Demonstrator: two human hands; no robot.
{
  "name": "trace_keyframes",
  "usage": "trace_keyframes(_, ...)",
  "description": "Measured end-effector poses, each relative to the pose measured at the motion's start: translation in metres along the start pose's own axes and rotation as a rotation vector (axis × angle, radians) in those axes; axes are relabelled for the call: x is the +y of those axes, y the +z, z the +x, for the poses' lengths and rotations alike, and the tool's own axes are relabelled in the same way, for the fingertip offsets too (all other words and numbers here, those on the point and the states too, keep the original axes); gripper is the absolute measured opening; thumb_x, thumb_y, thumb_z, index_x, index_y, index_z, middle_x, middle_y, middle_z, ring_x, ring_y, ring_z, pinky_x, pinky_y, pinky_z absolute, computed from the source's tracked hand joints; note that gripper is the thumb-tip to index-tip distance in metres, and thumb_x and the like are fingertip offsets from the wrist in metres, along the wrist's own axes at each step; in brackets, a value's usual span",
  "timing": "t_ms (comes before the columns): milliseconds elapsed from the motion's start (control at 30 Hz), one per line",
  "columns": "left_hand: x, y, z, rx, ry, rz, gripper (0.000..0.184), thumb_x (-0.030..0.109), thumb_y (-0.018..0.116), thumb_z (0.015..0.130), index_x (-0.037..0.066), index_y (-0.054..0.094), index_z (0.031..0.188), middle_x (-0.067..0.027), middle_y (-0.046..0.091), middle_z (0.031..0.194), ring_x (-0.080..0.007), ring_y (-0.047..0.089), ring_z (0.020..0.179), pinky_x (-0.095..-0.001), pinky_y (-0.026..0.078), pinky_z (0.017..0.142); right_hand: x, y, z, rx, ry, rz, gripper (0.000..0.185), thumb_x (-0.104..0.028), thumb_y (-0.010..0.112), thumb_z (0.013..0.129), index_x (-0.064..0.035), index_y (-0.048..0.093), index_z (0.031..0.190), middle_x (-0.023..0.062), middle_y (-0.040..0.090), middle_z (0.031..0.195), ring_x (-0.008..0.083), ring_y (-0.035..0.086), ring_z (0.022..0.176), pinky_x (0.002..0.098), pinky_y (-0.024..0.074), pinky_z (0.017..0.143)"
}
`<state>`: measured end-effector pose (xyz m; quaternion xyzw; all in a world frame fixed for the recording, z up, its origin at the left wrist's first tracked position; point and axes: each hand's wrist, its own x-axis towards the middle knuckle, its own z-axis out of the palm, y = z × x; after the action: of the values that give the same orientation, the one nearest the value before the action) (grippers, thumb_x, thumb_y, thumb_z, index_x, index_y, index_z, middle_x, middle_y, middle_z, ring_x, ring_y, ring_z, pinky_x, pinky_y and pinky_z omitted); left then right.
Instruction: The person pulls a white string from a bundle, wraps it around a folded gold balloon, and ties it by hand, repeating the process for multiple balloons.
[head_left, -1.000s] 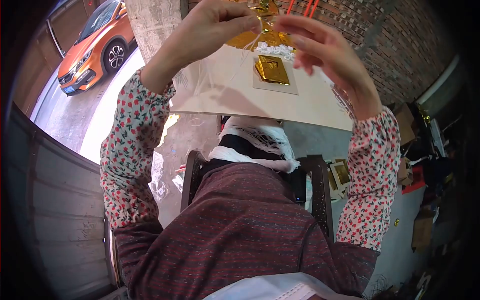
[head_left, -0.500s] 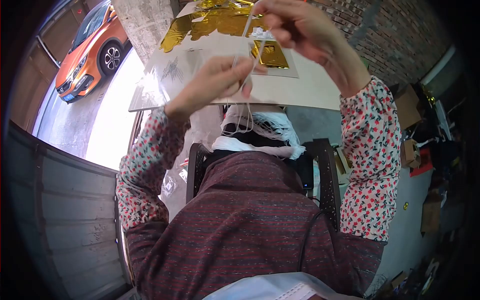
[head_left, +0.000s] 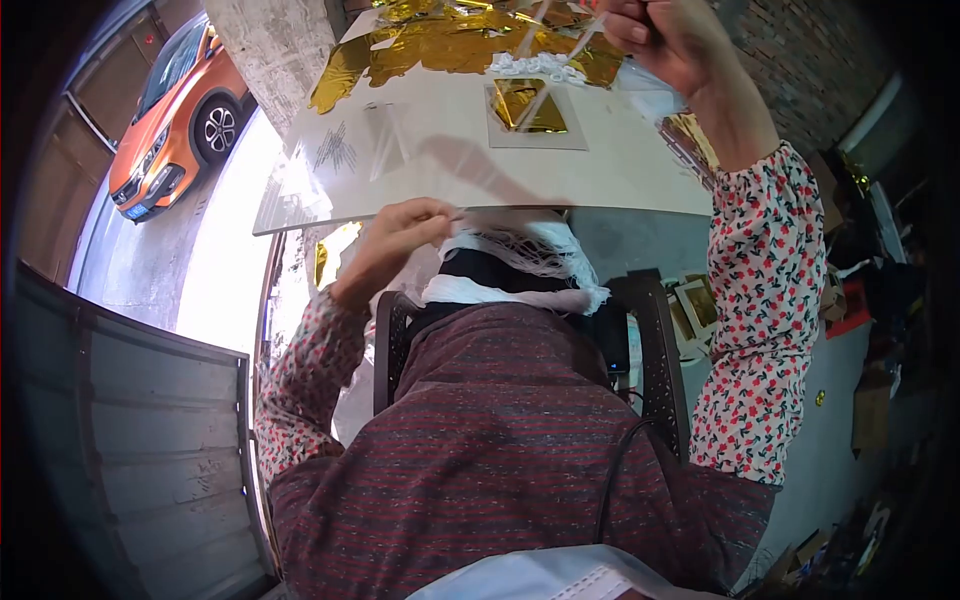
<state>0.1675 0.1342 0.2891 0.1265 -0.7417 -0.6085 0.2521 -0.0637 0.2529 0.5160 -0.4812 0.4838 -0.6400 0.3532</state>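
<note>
My right hand [head_left: 660, 38] is raised over the far right of the table, its fingers closed in a fist. White cord [head_left: 535, 38] shows as blurred strands beside it, running down and left. My left hand [head_left: 408, 232] is held low in front of the table's near edge, thumb and fingers pinched together on the cord's lower part, which is smeared by motion. A loose bundle of white threads [head_left: 550, 258] lies across my lap, just right of the left hand. On the table is a small heap of white cord [head_left: 540, 67].
The pale table [head_left: 420, 180] carries gold foil sheets [head_left: 430, 50] at the back and a gold foil square on a clear sheet [head_left: 530, 105]. An orange car [head_left: 180, 120] stands outside at left. A metal panel [head_left: 160, 420] is at lower left. Boxes [head_left: 870, 410] line the right.
My right hand has moved up and right, away from the left. The left hand has dropped down and left. The cord strands between them have spread out, and the view has shifted slightly.
</note>
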Motion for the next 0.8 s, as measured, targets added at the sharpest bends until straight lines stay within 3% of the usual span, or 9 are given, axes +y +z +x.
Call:
trace_keyframes(133, 0.004, -0.049, -0.035, 0.093, 0.074, 0.036, 0.031, 0.019, 0.055, 0.088, -0.004, 0.060, 0.108, -0.0064, 0.062, 0.097, -0.0111, 0.054, 0.088, -0.0246, 0.042, 0.081, 0.014, 0.005, -0.007, -0.112, -0.017, -0.104, 0.018, -0.012, 0.045, 0.095, 0.0016, 0.056, 0.094, -0.0040, 0.041, 0.058, 0.0049, 0.036, 0.043, 0.0181, 0.0297, 0.036)
trace_keyframes(200, 0.016, -0.066, -0.048, 0.457, 0.039, 0.211, 0.033, 0.018, 0.052, 0.090, -0.004, 0.058, 0.113, -0.0100, 0.061, 0.106, -0.0140, 0.054, 0.099, -0.0272, 0.040, 0.089, 0.018, 0.018, -0.012, -0.225, 0.038, -0.224, 0.018, -0.013, 0.044, 0.096, 0.0005, 0.056, 0.093, -0.0034, 0.042, 0.060, 0.0048, 0.036, 0.045, 0.0185, 0.0303, 0.038)
trace_keyframes(300, 0.058, -0.074, -0.049, 0.739, 0.266, 0.289, 0.037, 0.021, 0.045, 0.095, -0.004, 0.052, 0.121, -0.0139, 0.058, 0.118, -0.0198, 0.050, 0.114, -0.0321, 0.037, 0.096, 0.044, 0.038, -0.018, -0.433, -0.095, -0.585, 0.020, -0.023, 0.053, 0.091, -0.0068, 0.064, 0.092, -0.0045, 0.049, 0.058, 0.0038, 0.047, 0.049, 0.0195, 0.0376, 0.042)
trace_keyframes(400, 0.085, -0.029, -0.017, 0.517, 0.394, 0.066, 0.058, 0.044, 0.026, 0.098, -0.003, 0.048, 0.125, -0.0150, 0.056, 0.121, -0.0235, 0.051, 0.114, -0.0331, 0.036, 0.098, 0.071, 0.065, -0.024, -0.628, -0.168, -0.780, 0.019, -0.021, 0.054, 0.089, -0.0060, 0.065, 0.087, 0.0006, 0.055, 0.060, 0.0069, 0.052, 0.051, 0.0239, 0.0426, 0.047)
trace_keyframes(467, 0.097, 0.014, 0.002, 0.113, 0.294, -0.381, 0.072, 0.057, 0.018, 0.095, -0.001, 0.045, 0.127, -0.0153, 0.056, 0.119, -0.0214, 0.051, 0.114, -0.0337, 0.037, 0.097, 0.090, 0.071, -0.028, -0.617, -0.669, -0.884, 0.018, -0.018, 0.055, 0.088, -0.0026, 0.064, 0.088, 0.0032, 0.063, 0.067, 0.0086, 0.056, 0.055, 0.0252, 0.0454, 0.051)
trace_keyframes(533, 0.083, 0.030, 0.021, 0.152, -0.012, -0.670, 0.072, 0.061, 0.018, 0.093, 0.003, 0.051, 0.119, -0.0123, 0.062, 0.101, -0.0173, 0.059, 0.094, -0.0267, 0.047, 0.076, 0.073, 0.070, -0.036, -0.610, -0.369, -0.860, 0.017, -0.017, 0.056, 0.087, -0.0011, 0.064, 0.087, 0.0045, 0.065, 0.071, 0.0083, 0.057, 0.059, 0.0254, 0.0459, 0.053)
trace_keyframes(600, 0.064, 0.035, 0.031, -0.124, -0.022, -0.781, 0.071, 0.062, 0.018, 0.093, 0.002, 0.054, 0.107, -0.0059, 0.059, 0.077, -0.0094, 0.055, 0.061, -0.0200, 0.037, 0.046, 0.072, 0.057, -0.037, -0.557, -0.187, -0.777, 0.017, -0.015, 0.057, 0.087, -0.0002, 0.064, 0.087, 0.0048, 0.065, 0.073, 0.0079, 0.057, 0.060, 0.0250, 0.0454, 0.054)
trace_keyframes(633, 0.060, 0.043, 0.032, -0.075, -0.063, -0.719, 0.066, 0.058, 0.024, 0.094, 0.002, 0.057, 0.088, 0.0015, 0.047, 0.059, -0.0043, 0.035, 0.045, -0.0210, 0.019, 0.036, 0.080, 0.046, -0.035, -0.512, -0.156, -0.708, 0.016, -0.015, 0.057, 0.087, -0.0001, 0.065, 0.087, 0.0044, 0.065, 0.072, 0.0076, 0.057, 0.060, 0.0246, 0.0447, 0.053)
trace_keyframes(800, 0.054, 0.050, 0.024, 0.031, 0.004, -0.212, 0.050, 0.038, 0.042, 0.097, 0.003, 0.059, 0.067, 0.0056, 0.039, 0.053, -0.0027, 0.032, 0.048, -0.0212, 0.022, 0.042, 0.113, 0.010, -0.048, -0.276, -0.102, -0.474, 0.014, -0.014, 0.061, 0.086, -0.0014, 0.068, 0.089, -0.0002, 0.059, 0.068, 0.0055, 0.050, 0.057, 0.0212, 0.0393, 0.049)
